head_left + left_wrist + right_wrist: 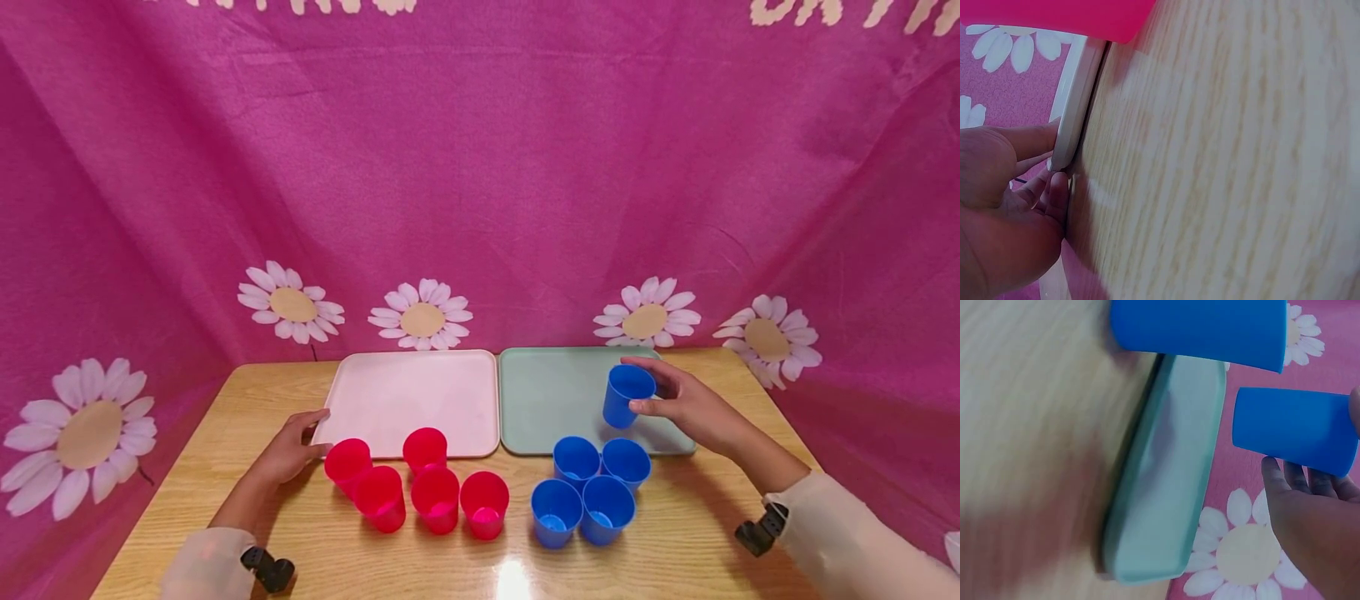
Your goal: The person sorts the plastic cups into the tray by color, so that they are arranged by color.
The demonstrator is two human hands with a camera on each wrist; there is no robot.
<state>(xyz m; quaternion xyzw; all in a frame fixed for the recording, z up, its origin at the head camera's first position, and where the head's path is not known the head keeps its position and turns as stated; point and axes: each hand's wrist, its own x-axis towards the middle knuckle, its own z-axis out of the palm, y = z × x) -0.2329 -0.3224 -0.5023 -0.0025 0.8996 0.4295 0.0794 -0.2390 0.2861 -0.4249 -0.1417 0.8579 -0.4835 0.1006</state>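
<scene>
My right hand [693, 412] grips a blue plastic cup [626, 398] between thumb and fingers, mouth up, above the right part of the green tray [543, 400]. In the right wrist view this held cup [1294, 428] hangs clear above the tray [1160, 469], the fingers along its side. My left hand [288, 446] is at the near left corner of the pale pink tray [412, 400]. The left wrist view shows its fingertips right at that tray's rim [1075, 112], thumb and fingers spread about the corner.
Several blue cups [577, 458] stand close together in front of the green tray. Several red cups [435, 500] stand on the wooden table [337, 567] before the pink tray, the leftmost near my left hand. A magenta cloth [480, 183] with daisies hangs behind and at the sides.
</scene>
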